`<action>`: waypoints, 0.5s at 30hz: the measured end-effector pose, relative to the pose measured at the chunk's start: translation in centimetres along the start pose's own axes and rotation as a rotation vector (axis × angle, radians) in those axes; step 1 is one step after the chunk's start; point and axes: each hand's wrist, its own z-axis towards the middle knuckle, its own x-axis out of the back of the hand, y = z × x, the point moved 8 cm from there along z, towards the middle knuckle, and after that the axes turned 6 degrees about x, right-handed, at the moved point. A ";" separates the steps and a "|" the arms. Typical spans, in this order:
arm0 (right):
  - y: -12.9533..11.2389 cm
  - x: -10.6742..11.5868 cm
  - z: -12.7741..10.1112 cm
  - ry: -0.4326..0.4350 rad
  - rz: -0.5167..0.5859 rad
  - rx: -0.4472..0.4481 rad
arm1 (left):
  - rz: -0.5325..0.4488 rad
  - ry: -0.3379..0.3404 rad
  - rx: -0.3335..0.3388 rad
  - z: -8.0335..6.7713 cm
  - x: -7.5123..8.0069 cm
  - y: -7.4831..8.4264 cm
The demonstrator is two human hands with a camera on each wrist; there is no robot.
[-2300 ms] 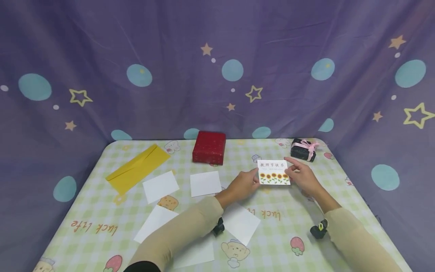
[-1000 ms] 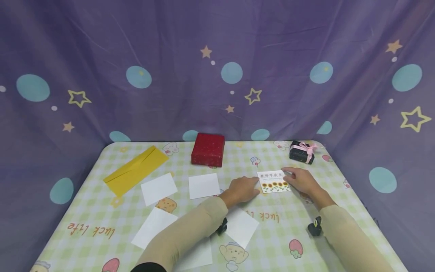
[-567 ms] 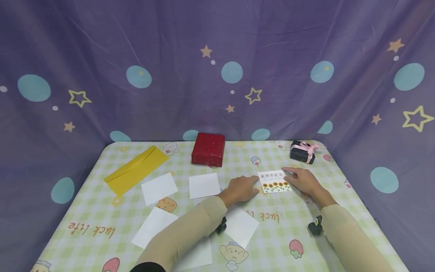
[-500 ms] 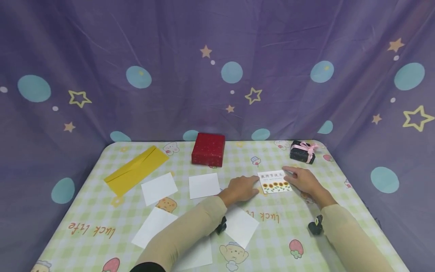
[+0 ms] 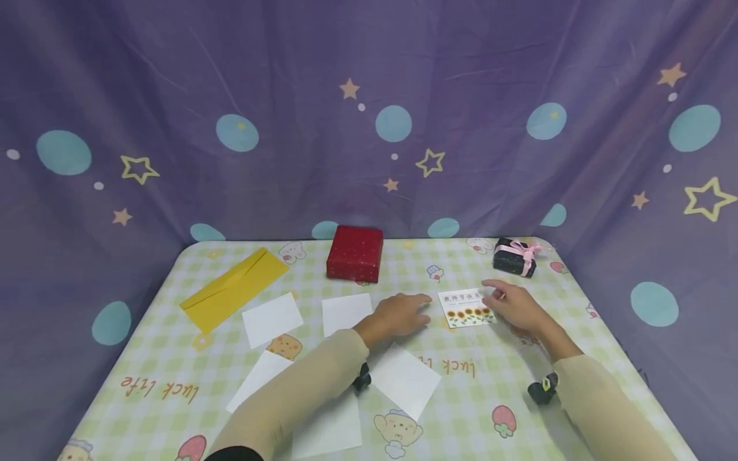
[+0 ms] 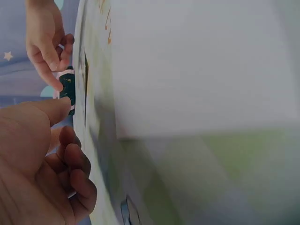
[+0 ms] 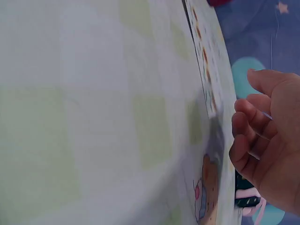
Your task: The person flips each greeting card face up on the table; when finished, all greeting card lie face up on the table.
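Note:
A small white card (image 5: 466, 307) printed with sunflowers lies flat on the checked tablecloth (image 5: 490, 378), right of centre. My left hand (image 5: 403, 314) rests on the cloth just left of the card, fingers relaxed, a small gap between them and the card. My right hand (image 5: 510, 301) hovers at the card's right edge with loosely bent fingers. In the left wrist view the left hand (image 6: 51, 154) holds nothing. In the right wrist view the right hand (image 7: 267, 145) is empty, beside the card's edge (image 7: 206, 79).
A red box (image 5: 355, 253) sits at the back centre and a black box with a pink ribbon (image 5: 514, 256) at the back right. A yellow envelope (image 5: 235, 289) lies at the back left. Several blank white sheets (image 5: 347, 312) lie across the middle and front.
The card, held up by both hands earlier, now lies on the table. My left hand has slid left off it, and my right hand's fingers have lifted from its edge.

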 end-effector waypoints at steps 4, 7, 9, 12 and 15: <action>-2.3 -0.5 -0.6 0.004 0.038 0.044 | -0.012 -0.002 -0.005 -0.9 0.7 -1.3; -4.0 -1.2 -1.1 0.015 0.055 0.081 | -0.023 -0.011 -0.024 -1.7 1.2 -2.2; -5.1 -1.9 -1.6 0.014 0.062 0.100 | -0.019 -0.018 -0.048 -2.3 1.5 -2.7; -6.5 -3.5 -2.5 -0.015 0.066 0.129 | -0.018 -0.034 -0.096 -3.2 1.7 -3.3; -7.9 -5.2 -3.4 -0.066 0.090 0.156 | -0.033 -0.061 -0.151 -4.2 1.9 -3.7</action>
